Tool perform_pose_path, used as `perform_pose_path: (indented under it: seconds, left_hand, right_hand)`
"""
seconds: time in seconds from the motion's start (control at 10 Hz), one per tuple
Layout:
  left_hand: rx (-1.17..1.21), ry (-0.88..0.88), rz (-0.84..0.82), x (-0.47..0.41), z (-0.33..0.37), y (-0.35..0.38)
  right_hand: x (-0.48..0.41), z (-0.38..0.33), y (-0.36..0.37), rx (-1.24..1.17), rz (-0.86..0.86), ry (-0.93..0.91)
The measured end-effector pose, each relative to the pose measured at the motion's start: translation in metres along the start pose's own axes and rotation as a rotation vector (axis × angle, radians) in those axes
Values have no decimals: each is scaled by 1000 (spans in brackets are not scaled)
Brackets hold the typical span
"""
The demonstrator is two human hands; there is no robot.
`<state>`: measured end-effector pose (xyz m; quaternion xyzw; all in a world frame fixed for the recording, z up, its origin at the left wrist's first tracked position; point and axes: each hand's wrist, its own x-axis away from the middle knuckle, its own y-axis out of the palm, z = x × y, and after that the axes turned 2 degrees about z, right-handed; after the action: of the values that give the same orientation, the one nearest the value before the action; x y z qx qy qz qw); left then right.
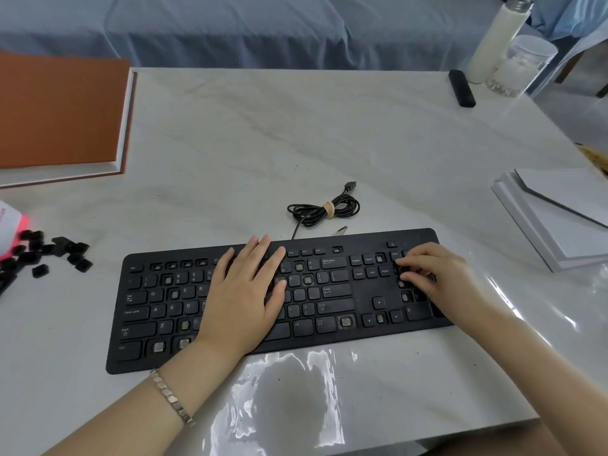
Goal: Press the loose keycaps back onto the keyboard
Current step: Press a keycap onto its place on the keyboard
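Observation:
A black keyboard (332, 291) lies across the near middle of the table, with several bare switch sockets showing where caps are off. My left hand (245, 291) rests flat on its middle rows, fingers straight. My right hand (434, 274) is over the number pad at the right end, fingers bent down onto the keys there; whether a keycap sits under the fingertips is hidden. A pile of several loose black keycaps (42, 255) lies on the table left of the keyboard.
The keyboard's coiled cable (324, 210) lies just behind it. An orange-covered box (59, 116) sits at the far left, a white stack of boxes (556, 215) at the right, a black bar (461, 88), a bottle (496, 37) and a clear jar (523, 65) at the far right corner.

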<state>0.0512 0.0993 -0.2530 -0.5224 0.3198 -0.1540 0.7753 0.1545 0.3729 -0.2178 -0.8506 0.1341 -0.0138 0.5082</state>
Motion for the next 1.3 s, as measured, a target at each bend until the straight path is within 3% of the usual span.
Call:
perform_pose_path:
  seconds: [0.8, 1.0, 1.2, 1.3]
  left_hand:
    - [18, -15, -24, 0, -1, 1]
    - [18, -14, -20, 0, -1, 2]
    - [18, -11, -9, 0, 0, 1]
    - [20, -12, -9, 0, 0, 1]
  right_hand:
    - [-4, 5, 5, 37, 17, -69]
    - [-1, 4, 12, -66, 164, 13]
    - [19, 1, 29, 251, 377, -249]
    - [24, -3, 37, 332, 413, -218]
